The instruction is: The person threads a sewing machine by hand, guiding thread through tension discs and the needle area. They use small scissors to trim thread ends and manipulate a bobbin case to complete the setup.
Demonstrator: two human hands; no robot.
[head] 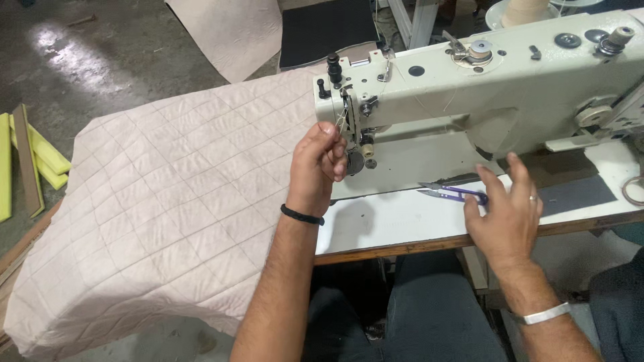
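My left hand [318,164] is raised at the needle end of a pale green industrial sewing machine [510,74], fingers pinched together on a thin thread by the needle bar. My right hand [510,211] hovers over the white machine table [402,218] with fingers spread, its fingertips touching purple-handled thread snips [451,194] that lie on the table. A pale pink quilted fabric [168,208] is spread to the left of the machine and drapes over the table's edge.
Yellow foam strips and a brown board [30,161] lie on the concrete floor at left. A dark mat [325,30] and a sheet of pale material [231,33] lie beyond the fabric. A thread cone [525,10] stands behind the machine. My knees are under the table.
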